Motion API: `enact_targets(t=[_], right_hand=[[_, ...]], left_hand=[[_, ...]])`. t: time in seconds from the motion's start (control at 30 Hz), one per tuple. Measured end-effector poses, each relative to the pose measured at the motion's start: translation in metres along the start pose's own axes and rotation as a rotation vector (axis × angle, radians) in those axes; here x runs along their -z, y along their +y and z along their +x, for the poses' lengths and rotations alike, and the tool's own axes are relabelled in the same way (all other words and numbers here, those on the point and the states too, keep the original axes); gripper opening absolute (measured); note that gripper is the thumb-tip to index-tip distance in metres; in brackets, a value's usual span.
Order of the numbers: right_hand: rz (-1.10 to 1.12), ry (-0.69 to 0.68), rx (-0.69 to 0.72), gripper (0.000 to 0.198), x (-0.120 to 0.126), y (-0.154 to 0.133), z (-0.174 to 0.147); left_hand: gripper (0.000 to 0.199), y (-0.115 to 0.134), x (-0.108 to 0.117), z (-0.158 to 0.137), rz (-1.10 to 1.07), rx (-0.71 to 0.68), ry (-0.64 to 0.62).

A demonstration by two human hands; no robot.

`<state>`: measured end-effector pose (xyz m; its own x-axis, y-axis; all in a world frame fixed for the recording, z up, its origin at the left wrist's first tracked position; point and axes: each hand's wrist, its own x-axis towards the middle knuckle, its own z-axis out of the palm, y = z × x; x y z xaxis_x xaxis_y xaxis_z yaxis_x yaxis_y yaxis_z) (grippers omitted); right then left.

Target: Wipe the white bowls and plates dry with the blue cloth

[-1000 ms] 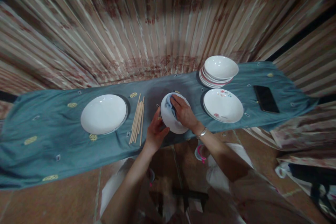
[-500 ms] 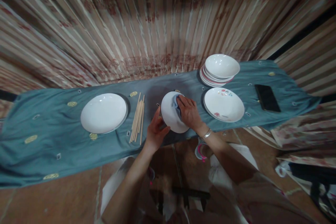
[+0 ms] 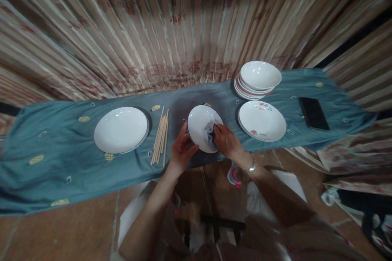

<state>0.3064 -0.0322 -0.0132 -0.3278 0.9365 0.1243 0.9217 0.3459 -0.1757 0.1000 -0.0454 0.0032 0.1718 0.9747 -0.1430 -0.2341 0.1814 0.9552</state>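
A small white plate (image 3: 199, 119) is in the middle of the cloth-covered table. My left hand (image 3: 181, 151) grips its left rim, thumb on the near edge and fingers along the side. In my right hand (image 3: 226, 142) is a bunched blue-grey cloth (image 3: 211, 135), pressed against the right part of the plate's surface. Several wooden chopsticks (image 3: 159, 136) lie in a loose bundle to the left of my left hand. Beyond my right hand sits a flower-patterned plate (image 3: 262, 121), stacked on another dish.
Large white plates (image 3: 121, 129) are stacked on the left. At the back right stands a pile of bowls and dishes (image 3: 260, 75). A black phone (image 3: 314, 113) lies farther right on the teal tablecloth (image 3: 76, 163). Pleated curtains (image 3: 190, 28) hang right behind the table.
My right hand has slid the cloth from the plate's upper right toward its lower right, nearer to me. My left hand keeps its hold on the rim.
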Motion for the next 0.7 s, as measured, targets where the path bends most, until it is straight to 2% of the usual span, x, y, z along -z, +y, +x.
enact_targets(t=[0.1,0.27,0.43,0.7], right_hand=[[0.009,-0.043,0.030,0.021,0.010,-0.002,-0.006],[0.180,-0.002,0.095,0.013,0.018,0.001,-0.013],[0.367,0.073,0.161,0.022,0.014,0.000,-0.016],[0.457,0.131,0.238,0.044,0.005,-0.010,-0.007]], left_hand=[[0.106,0.000,0.000,0.000,0.017,-0.019,-0.005],[0.108,0.000,-0.002,0.001,0.007,-0.020,-0.005],[0.108,0.002,-0.003,0.001,0.022,-0.031,-0.004],[0.110,0.001,-0.004,0.001,0.038,-0.041,-0.025]])
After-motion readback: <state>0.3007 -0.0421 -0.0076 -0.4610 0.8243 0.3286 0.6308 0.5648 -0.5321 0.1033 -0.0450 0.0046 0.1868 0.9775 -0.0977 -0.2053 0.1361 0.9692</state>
